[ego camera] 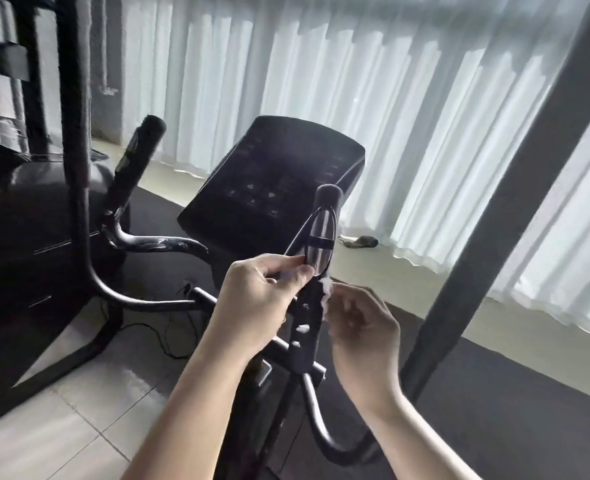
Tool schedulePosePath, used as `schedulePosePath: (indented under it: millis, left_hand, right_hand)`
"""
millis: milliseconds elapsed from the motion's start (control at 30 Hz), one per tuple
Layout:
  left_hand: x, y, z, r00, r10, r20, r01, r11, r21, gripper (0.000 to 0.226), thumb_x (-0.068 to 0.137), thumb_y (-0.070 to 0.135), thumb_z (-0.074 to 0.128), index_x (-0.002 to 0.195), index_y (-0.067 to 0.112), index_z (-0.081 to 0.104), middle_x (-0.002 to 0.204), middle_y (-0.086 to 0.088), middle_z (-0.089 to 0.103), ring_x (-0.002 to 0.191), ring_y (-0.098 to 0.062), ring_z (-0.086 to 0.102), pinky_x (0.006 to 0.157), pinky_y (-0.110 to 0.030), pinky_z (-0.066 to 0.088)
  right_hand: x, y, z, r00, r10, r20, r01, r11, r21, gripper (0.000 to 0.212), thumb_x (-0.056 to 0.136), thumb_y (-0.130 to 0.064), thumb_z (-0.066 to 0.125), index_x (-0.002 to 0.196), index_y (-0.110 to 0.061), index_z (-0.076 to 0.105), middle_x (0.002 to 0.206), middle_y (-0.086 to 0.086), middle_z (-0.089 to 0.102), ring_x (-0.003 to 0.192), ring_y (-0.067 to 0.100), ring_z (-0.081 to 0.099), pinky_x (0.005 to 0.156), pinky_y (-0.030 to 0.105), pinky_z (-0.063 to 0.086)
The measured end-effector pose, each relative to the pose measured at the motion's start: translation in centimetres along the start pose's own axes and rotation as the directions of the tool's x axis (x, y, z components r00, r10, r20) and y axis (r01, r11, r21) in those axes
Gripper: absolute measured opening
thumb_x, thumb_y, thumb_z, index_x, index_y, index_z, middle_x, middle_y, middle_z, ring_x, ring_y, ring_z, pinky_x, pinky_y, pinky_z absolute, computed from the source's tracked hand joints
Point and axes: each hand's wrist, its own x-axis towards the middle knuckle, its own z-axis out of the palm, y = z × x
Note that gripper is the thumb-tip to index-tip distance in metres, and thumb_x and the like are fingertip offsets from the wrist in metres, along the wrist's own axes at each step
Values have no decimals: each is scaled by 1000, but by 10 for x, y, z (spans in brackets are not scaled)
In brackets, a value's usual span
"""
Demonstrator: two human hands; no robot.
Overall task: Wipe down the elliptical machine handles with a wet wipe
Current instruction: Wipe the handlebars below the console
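Observation:
The right fixed handle (323, 233) of the black elliptical rises at centre, with a silver pulse sensor plate and a foam tip. My left hand (262, 299) pinches the handle just below the sensor plate. My right hand (362, 327) holds a crumpled white wet wipe (328, 289) against the handle's right side, below the plate. Small white bits of wipe (302, 329) stick to the black grip lower down. The left fixed handle (137, 157) stands apart at the left. A long moving handle bar (77, 133) runs up at far left, another (515, 188) at right.
The console (272, 181) with its dark button panel sits behind the handle. White curtains (373, 98) cover the window beyond. A dark mat and pale floor tiles (61, 427) lie below, with a black cable (168, 334) on the floor. A small dark object (361, 241) lies by the curtain.

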Motion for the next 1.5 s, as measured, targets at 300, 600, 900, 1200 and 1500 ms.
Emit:
schedulePosePath:
  millis: [300, 600, 900, 1200, 1500]
  left_hand:
    - [-4, 11, 12, 989, -17, -144, 38, 988, 148, 13, 83, 35, 85, 84, 47, 80, 75, -14, 74, 42, -11, 46, 46, -52, 52]
    - [-9, 12, 21, 972, 20, -233, 44, 963, 265, 13, 87, 33, 82, 87, 46, 81, 65, 4, 73, 40, -9, 47, 40, -27, 49]
    - [-21, 28, 39, 942, -13, -336, 133, 932, 337, 12, 93, 21, 76, 90, 31, 80, 63, 16, 68, 45, -1, 55, 39, -15, 40]
    - [-27, 31, 48, 926, -25, -376, 152, 938, 313, 4, 91, 32, 78, 94, 30, 81, 79, 10, 76, 49, -10, 49, 46, -24, 46]
    - [-18, 7, 24, 959, -24, -282, 83, 977, 199, 4, 90, 39, 78, 89, 36, 80, 53, 14, 59, 45, -11, 50, 42, -21, 40]
  right_hand:
    - [67, -20, 19, 992, 38, -124, 5, 943, 332, 14, 97, -7, 70, 95, -19, 78, 91, 3, 76, 82, 12, 72, 76, 25, 55]
    - [23, 19, 6, 983, -174, -52, 182, 945, 271, 11, 93, -1, 74, 95, -10, 79, 94, -1, 68, 84, 11, 66, 73, 22, 52]
    - [42, 11, 12, 996, -65, -68, 88, 886, 454, 11, 93, -2, 75, 102, -6, 77, 94, 0, 70, 78, 3, 63, 71, 16, 48]
    - [21, 10, 2, 997, -73, 6, 61, 883, 465, 13, 88, 3, 76, 90, -10, 72, 91, -1, 68, 84, 0, 62, 75, 9, 43]
    - [16, 11, -1, 996, -84, 9, 77, 949, 307, 8, 87, -3, 80, 91, -8, 74, 90, -3, 67, 82, 1, 62, 76, 11, 45]
